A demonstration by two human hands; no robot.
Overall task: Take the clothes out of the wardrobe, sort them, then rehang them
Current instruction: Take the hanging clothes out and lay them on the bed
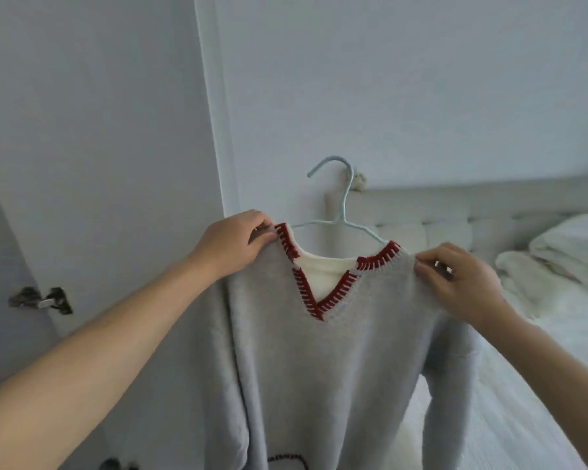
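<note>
A grey sweater (323, 368) with a red-stitched V-neck and white inner layer hangs in front of me on a light blue hanger (340, 201). My left hand (231, 245) pinches the sweater's left shoulder beside the collar. My right hand (462, 283) grips the right shoulder. Both sleeves dangle down at the sides. The hanger's hook points up and left, free of any rail. The hanger's arms are mostly hidden inside the sweater.
An open white wardrobe door (92, 157) with metal hinges (41, 300) stands on the left. A bed (540, 368) with white bedding and a padded headboard (455, 212) fills the right side. A white wall rises behind.
</note>
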